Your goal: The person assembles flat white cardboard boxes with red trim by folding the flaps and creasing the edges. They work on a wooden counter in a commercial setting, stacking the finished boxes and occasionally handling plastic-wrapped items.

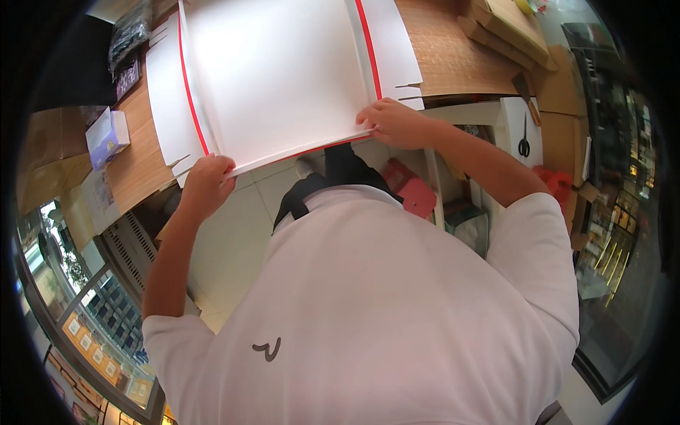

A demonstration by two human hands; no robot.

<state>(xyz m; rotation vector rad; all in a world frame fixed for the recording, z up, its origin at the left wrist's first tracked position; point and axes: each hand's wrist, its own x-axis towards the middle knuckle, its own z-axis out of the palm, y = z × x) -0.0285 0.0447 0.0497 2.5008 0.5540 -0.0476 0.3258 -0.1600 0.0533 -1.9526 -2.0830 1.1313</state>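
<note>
A large white cardboard sheet (283, 71) with red strips along its creases lies on the wooden table, its near edge standing up as a narrow folded flap. My left hand (207, 183) is closed round the near left corner of that flap, thumb on the inner side. At the near right corner my right hand (391, 123) pinches the same flap, fingers curled over its edge. White side flaps with cut slits lie flat beyond the red strips on both sides. The sheet's far end runs out of the picture.
On the table's left side stand a purple and white tissue box (108, 139) and a dark plastic-wrapped pack (130, 35). Brown cardboard boxes (506, 32) are stacked at the far right. Black scissors (524, 142) hang at the right, and a pink-red object (411, 188) sits below the table.
</note>
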